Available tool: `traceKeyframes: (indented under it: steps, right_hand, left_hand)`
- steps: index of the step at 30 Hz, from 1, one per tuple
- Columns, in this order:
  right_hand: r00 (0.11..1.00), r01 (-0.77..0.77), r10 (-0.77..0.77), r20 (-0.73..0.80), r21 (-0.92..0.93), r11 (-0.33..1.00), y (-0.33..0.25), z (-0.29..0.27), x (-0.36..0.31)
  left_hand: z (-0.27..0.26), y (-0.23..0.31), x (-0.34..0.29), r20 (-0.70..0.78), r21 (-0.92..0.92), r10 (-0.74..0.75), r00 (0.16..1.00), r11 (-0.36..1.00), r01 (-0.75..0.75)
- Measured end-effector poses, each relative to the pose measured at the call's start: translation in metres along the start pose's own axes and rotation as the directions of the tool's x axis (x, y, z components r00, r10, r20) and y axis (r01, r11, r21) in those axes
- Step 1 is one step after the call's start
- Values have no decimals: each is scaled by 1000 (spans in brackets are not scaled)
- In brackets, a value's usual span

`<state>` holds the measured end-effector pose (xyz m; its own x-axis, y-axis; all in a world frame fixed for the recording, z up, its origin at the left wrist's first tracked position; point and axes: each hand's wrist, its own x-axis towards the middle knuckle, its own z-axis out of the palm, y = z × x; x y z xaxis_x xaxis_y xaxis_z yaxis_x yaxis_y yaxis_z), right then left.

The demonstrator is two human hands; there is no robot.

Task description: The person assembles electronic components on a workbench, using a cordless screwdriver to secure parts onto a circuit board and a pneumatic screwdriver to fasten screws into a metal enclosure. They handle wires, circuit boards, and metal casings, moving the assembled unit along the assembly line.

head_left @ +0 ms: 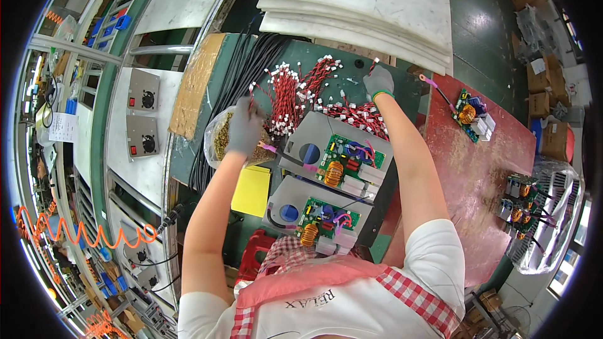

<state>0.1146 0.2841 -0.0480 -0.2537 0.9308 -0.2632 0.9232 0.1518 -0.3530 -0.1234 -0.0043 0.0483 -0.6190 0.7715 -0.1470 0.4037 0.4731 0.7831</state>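
Observation:
My right hand [379,81], in a grey glove with a green band at the wrist, is closed at the far side of the bench. A short red wire lead with a white connector [375,61] sticks out of its fingers. My left hand [245,129], also gloved and slightly blurred, is closed above a clear bag of small brass-coloured parts [221,138]. Red wire with a white connector shows at its fingertips. Between the hands lie piles of twisted red-and-black wire leads [286,97]. Nearer to me, two grey metal panels [295,135] carry green circuit boards [333,216] with copper coils.
Black cables [232,81] run along the bench's left side, near a yellow sheet [251,191]. White boards [358,6] are stacked beyond the bench. More circuit boards [472,116] rest on the red surface at right. Grey units with fans [142,135] stand at left.

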Motion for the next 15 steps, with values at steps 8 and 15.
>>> traceKeyframes:
  steps: [8, 15]
  right_hand:
    - [982, 89, -152, 113, 432, 898, 14, -9, -12]
    - [758, 493, -488, 433, 111, 863, -9, -28, -56]
  left_hand:
    - [85, 2, 76, -9, 551, -378, 926, 771, 320]
    - [80, -19, 64, 5, 571, -296, 955, 785, 240]
